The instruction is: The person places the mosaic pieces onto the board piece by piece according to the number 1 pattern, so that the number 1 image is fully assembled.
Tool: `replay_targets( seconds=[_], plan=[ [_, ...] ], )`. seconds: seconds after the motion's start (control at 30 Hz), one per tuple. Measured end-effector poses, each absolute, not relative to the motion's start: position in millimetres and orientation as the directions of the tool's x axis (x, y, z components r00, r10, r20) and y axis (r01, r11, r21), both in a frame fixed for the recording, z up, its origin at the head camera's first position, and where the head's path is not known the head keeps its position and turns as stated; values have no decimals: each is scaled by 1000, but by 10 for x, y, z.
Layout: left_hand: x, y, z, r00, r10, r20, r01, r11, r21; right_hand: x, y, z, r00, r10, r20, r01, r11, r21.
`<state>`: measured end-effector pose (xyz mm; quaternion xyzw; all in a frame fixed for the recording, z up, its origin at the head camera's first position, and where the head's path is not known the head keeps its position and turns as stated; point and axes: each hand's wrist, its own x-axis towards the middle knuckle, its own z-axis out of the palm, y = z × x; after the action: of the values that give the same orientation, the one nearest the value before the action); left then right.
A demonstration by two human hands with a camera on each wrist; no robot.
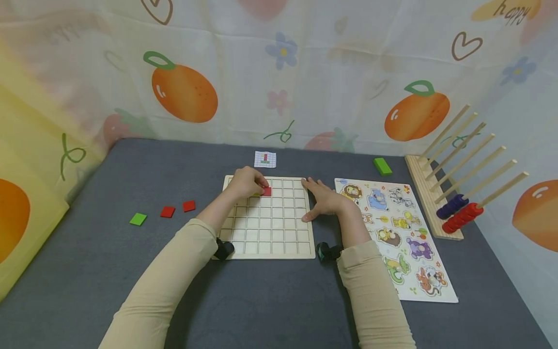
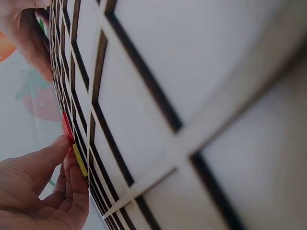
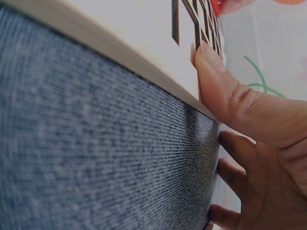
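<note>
My left hand (image 1: 247, 183) is over the upper part of a light wooden grid board (image 1: 277, 237), thumb and fingertips pinching a small red square tile (image 2: 67, 127). Right beside these fingertips, a yellow tile (image 2: 80, 160) lies in the grid; the fingers partly cover both tiles in the head view. At the board's right edge rests my right hand (image 1: 324, 199), its fingers spread. The thumb (image 3: 211, 60) presses on the board's rim, while the other fingers reach past the upper right corner.
Two red tiles (image 1: 167, 212) and a green tile (image 1: 137, 219) lie left of the board. Behind it is a small pattern card (image 1: 265, 159). To the right are an animal puzzle board (image 1: 429, 261), a green block (image 1: 382, 166) and a wooden peg rack (image 1: 451, 233) with red and blue rings.
</note>
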<state>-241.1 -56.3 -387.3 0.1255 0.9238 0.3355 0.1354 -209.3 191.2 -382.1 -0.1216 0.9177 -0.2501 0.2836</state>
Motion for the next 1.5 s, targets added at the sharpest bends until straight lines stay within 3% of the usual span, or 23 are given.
replay_targets(
  seconds=[0.8,1.5],
  plan=[
    [-2413,-688,-3721,-923,330,-200,108,719,687,-2110,1900,-3811,-806,-368,-463,-90,850,-519],
    [-2335,-1572,-3505,-935,310,-174,116,730,673,-2096,1921,-3844,-808,-374,-456,-87,840,-535]
  ],
)
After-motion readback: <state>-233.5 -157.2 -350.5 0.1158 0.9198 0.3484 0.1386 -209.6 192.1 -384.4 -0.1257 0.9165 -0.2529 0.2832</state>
